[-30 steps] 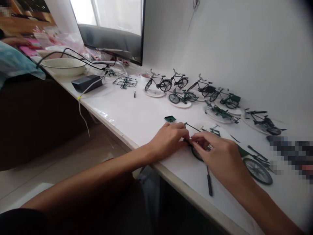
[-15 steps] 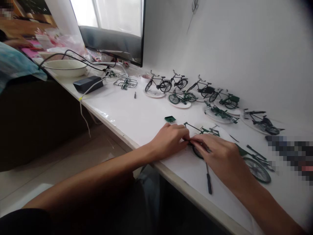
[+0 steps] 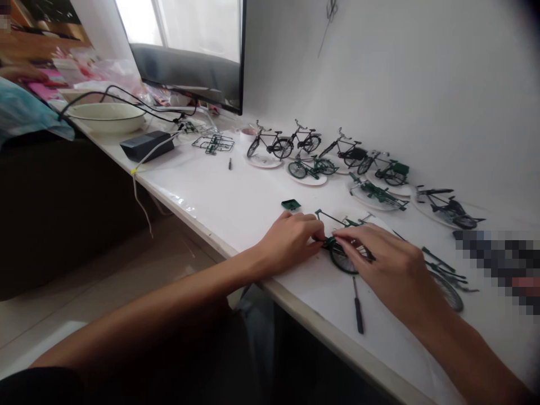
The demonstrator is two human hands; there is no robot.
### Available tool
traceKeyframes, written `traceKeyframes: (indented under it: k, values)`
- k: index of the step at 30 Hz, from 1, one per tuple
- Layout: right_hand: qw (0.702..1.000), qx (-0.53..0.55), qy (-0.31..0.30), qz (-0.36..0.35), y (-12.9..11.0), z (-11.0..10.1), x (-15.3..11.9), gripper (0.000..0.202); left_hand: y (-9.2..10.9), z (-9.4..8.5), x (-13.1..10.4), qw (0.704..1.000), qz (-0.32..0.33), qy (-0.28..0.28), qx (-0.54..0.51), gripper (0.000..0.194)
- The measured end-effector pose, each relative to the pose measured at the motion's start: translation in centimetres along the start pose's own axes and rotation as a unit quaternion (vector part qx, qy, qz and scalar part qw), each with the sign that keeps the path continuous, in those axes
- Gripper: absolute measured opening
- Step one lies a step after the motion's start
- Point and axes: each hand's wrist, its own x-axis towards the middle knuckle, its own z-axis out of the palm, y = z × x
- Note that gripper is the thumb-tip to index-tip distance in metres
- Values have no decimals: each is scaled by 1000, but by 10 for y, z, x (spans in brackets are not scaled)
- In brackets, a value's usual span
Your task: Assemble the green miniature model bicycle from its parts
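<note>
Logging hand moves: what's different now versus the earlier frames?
The right hand has drawn slightly rightward from the left hand; their fingertips were close together before, and now a clearer gap bares more of the wheel and green part. Whether the right grip let anything go is too small to tell. The left hand stays at the green part; the screwdriver and green tray-like piece lie as before.

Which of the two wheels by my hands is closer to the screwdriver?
The wheel just beyond the screwdriver, partly covered by your right hand; the other wheel lies past that hand, farther right.
</note>
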Motion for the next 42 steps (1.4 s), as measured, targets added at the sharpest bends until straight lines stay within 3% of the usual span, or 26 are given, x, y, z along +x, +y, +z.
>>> traceKeyframes:
  k: [4,9,12,17,19,21,24,26,28,30,32,35,42]
  values:
    - [998,6,-1,-61,-3,-23,-9,19,3,-1,1,1000,-1,-7,3,3]
    - [987,-5,-102,-122,-13,-43,-55,43,3,1,3,1000,-11,-8,-13,8]
    - [978,-67,-130,-146,-20,-46,-72,44,3,2,4,999,-16,-11,-26,10]
    - [981,-48,-118,-143,-29,-52,-62,39,5,-3,8,999,-11,-30,-30,10]
    - [987,-12,-120,-105,-28,-53,-54,39,5,-6,12,999,-6,-47,-27,10]
    - [995,36,-91,-29,-23,-50,-45,41,6,-9,17,998,-1,-63,-23,10]
    - [987,128,27,92,-9,-33,-28,42,5,-10,25,997,13,-76,-23,8]
    - [957,200,107,183,1,-15,-16,40,4,-8,29,996,25,-77,-27,7]
    - [921,276,166,218,8,3,-9,33,2,-5,31,996,33,-73,-41,6]
    - [913,294,179,219,11,17,-8,28,0,-2,31,995,33,-68,-62,6]
    - [931,262,164,195,11,24,-14,25,-2,1,31,994,28,-66,-82,5]
    - [955,212,147,148,9,26,-24,29,-3,2,30,993,28,-63,-99,4]
    - [955,235,164,76,11,27,-20,43,-3,3,32,993,38,-50,-103,5]
